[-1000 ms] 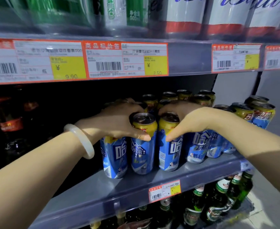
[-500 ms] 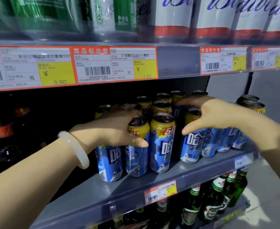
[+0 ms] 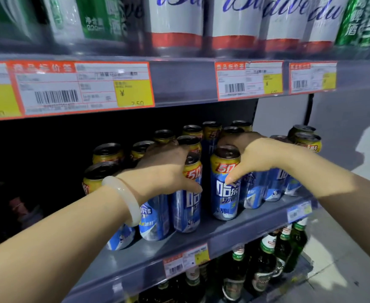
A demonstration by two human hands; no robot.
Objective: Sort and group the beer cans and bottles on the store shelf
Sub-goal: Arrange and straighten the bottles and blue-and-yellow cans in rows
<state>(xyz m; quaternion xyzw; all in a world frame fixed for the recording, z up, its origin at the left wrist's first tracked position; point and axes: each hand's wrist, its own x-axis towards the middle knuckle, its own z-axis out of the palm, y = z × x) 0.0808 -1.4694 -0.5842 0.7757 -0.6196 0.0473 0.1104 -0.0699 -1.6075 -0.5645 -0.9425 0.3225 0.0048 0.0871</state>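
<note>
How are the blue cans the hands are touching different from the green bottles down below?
The blue cans are short metal cylinders with flat gold tops; the green bottles are tall glass with thin necks. The cans stand on the middle shelf, gripped by the left hand and right hand; the bottles stand one shelf lower, untouched. Both stand upright in rows.

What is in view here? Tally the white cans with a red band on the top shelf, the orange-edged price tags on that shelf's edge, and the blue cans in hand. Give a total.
White cans with a red band: 4
Orange-edged price tags: 4, leftmost cut off
Blue cans gripped: 2, one by the left hand, one by the right hand
Total: 10
</note>
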